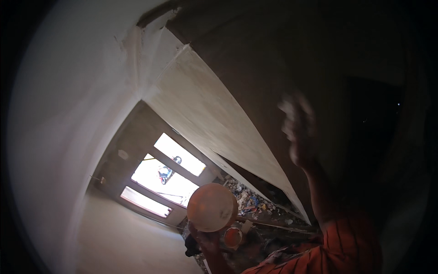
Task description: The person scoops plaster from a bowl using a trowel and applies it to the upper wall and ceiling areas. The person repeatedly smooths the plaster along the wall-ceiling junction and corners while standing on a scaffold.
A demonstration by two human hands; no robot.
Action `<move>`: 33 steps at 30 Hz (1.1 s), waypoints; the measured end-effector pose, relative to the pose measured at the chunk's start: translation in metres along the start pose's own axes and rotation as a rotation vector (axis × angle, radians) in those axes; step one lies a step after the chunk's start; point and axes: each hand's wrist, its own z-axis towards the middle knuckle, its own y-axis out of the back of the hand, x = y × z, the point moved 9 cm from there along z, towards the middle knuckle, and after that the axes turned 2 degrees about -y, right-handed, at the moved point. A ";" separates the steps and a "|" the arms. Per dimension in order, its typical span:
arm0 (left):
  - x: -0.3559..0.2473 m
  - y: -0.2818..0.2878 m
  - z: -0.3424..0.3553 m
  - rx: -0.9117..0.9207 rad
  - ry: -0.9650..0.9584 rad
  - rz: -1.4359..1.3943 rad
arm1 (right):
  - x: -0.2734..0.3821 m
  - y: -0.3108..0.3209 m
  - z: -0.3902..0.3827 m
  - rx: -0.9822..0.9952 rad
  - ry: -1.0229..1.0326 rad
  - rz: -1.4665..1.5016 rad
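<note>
Holds the right hand [299, 123] up, right of centre in the frame, bare and blurred, in front of a dark brown surface [255, 59]. Has a flat, round, tan-orange disc [212, 207] well apart from that hand, down in the lower middle of the frame, with its broad face turned to the camera. Brings the left hand [203, 235] right up against the lower edge of the disc, partly hidden behind it.

Comes to one disc, and one small round container with an orange-red inside [233, 237] just beyond the disc's lower right edge. Also one black item [191, 246] beside the left hand, too dim to identify. Left of centre, three bright rectangular openings [178, 189] in a dark grey-brown wall [118, 155], with one motorbike [165, 174] visible through the middle opening. Right of the disc, one strewn patch of mixed rubble [251, 201], too fine to count.

Has the right fingers spread and slightly bent, pointing to the upper left, closed on nothing. Touches the disc with the left hand; cannot tell how its fingers lie. Wears a red-orange sleeve with dark stripes [346, 237] at lower right.
</note>
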 end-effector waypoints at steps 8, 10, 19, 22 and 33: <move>-0.007 -0.041 0.038 -0.134 0.181 -0.180 | -0.159 0.147 -0.291 -0.136 -1.435 0.104; -0.010 -0.051 0.049 -0.179 0.300 -0.144 | -0.114 0.135 -0.260 0.037 -1.363 0.071; 0.023 -0.075 0.044 0.044 0.419 0.023 | -0.030 0.000 -0.167 1.248 -0.633 -0.438; 0.021 -0.084 0.034 0.049 0.443 -0.024 | -0.050 -0.011 -0.164 1.278 -0.755 -0.316; 0.059 -0.024 0.002 -0.221 0.570 -0.295 | -0.137 0.075 -0.238 0.726 -1.082 -0.150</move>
